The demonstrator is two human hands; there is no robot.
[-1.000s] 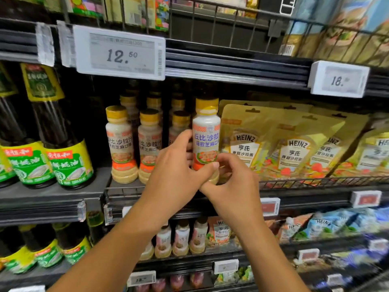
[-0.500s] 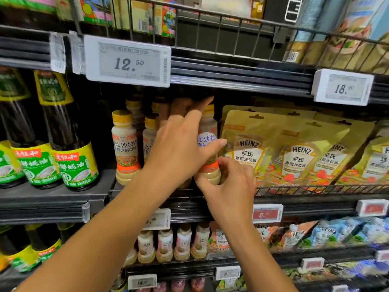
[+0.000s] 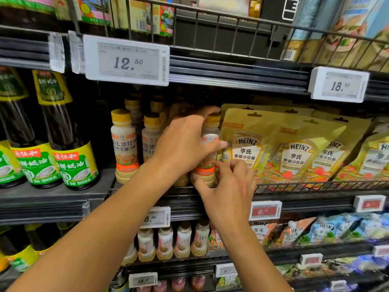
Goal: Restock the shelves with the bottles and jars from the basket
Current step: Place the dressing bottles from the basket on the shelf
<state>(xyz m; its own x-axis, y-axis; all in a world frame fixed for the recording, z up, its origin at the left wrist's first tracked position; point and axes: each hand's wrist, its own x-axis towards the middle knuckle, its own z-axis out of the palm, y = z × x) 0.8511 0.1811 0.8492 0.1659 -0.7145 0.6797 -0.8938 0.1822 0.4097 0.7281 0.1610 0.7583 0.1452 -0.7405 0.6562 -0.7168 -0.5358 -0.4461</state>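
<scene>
Head view: L hand (image 3: 185,144) wraps the dressing bottle (image 3: 209,144) from the left, thumb across the label, fingers curled round up by the yellow cap. R hand (image 3: 229,190) pinches the same bottle low down: thumb along its base, fingers curled at its right side. Bottle is upright at the front edge of the middle shelf (image 3: 181,192), right end of the dressing row. It's touching or just beside the Heinz pouches (image 3: 294,157), can't tell which. Matching bottles (image 3: 124,144) stand left of it along the front edge, more behind. Dark sauce bottles (image 3: 69,148) w/ green-yellow labels sit on the adjoining shelf section to the left. 12.50 tag (image 3: 126,60) hangs on the rail above, 18 tag (image 3: 339,85) further right. Small bottles (image 3: 183,241) line the shelf below.
</scene>
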